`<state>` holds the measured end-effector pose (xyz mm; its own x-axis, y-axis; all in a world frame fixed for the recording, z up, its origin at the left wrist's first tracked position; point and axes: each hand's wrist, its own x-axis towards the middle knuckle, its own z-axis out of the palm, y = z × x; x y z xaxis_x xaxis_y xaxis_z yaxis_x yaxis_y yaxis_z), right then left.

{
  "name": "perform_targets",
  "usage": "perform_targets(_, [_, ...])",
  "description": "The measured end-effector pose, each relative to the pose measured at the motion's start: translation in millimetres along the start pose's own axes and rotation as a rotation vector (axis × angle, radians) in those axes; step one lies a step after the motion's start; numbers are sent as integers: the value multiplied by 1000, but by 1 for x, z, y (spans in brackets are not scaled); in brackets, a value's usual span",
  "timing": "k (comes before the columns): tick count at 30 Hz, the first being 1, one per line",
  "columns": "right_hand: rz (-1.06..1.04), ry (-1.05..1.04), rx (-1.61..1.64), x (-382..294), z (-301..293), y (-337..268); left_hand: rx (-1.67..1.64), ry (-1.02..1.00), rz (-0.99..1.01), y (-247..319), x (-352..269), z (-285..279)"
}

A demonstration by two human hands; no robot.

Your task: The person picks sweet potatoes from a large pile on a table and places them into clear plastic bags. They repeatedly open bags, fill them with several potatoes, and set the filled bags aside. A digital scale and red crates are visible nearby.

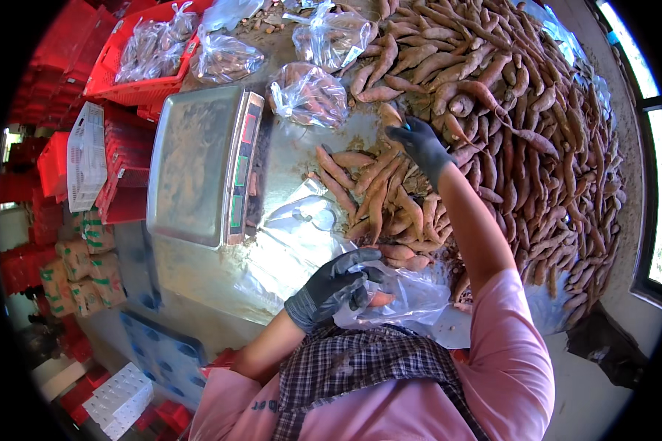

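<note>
My left hand, in a dark work glove, grips the mouth of a clear plastic bag low against my checked apron. The end of a sweet potato shows at the bag's opening. Stretched out ahead, my gloved right hand has its fingers on a sweet potato at the edge of the big heap. Nearer me lies a smaller group of sweet potatoes. Flat clear bags are spread on the metal table beside them.
A digital weighing scale stands at the left of the table. Filled, tied bags sit beyond it. A red crate with more bags is at the far left. Stacked crates and a blue pallet lie off the table's left side.
</note>
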<state>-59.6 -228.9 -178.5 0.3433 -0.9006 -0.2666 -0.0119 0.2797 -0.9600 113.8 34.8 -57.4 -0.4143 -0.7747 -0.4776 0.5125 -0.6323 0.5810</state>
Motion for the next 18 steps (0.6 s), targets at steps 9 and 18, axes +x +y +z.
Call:
perform_targets(9, [-198,92,-261,-209,45,-26,175,154,120,-2,29,27])
perform_targets(18, [-392,60,-840,-291,24,-83,397,-91,274,-41,15,29])
